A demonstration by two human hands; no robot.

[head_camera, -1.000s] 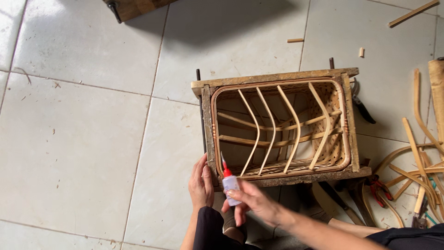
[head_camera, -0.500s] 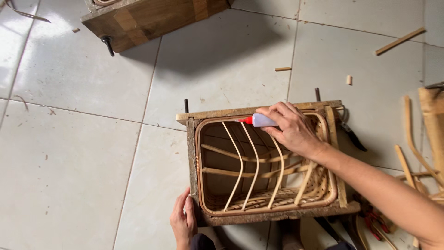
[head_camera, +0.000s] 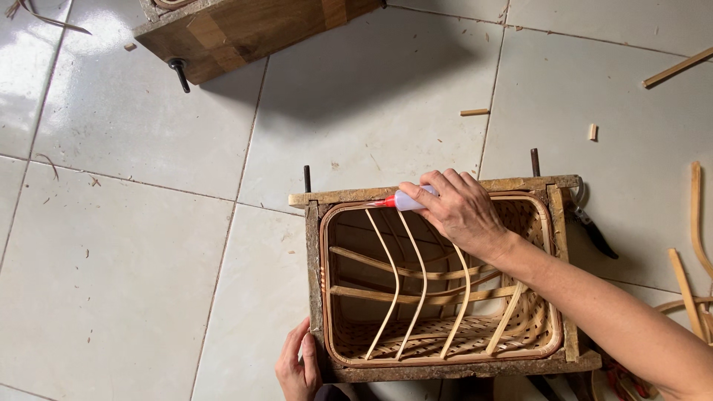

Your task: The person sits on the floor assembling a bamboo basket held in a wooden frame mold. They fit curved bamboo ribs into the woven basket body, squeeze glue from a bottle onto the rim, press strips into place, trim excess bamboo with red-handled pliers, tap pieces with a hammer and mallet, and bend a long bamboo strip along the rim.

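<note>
A rectangular wooden mould frame [head_camera: 316, 260] lies on the tiled floor with a half-woven rattan basket [head_camera: 438, 286] inside it. My right hand [head_camera: 460, 212] reaches over the far rim and grips a small clear glue bottle with a red nozzle [head_camera: 397, 200], its tip lying on the far rim towards the left. My left hand [head_camera: 298, 367] rests flat against the near left corner of the frame. Curved rattan ribs cross the basket's opening.
A second wooden block with a metal pin [head_camera: 245, 33] lies at the top left. Loose rattan strips [head_camera: 691, 245] and small wood offcuts [head_camera: 474, 112] lie to the right and beyond. Black-handled pliers [head_camera: 594, 230] sit by the frame's right side.
My right hand carried the glue bottle from the near edge to the far rim, then slid it left along that rim. My left hand stayed at the near left corner.
</note>
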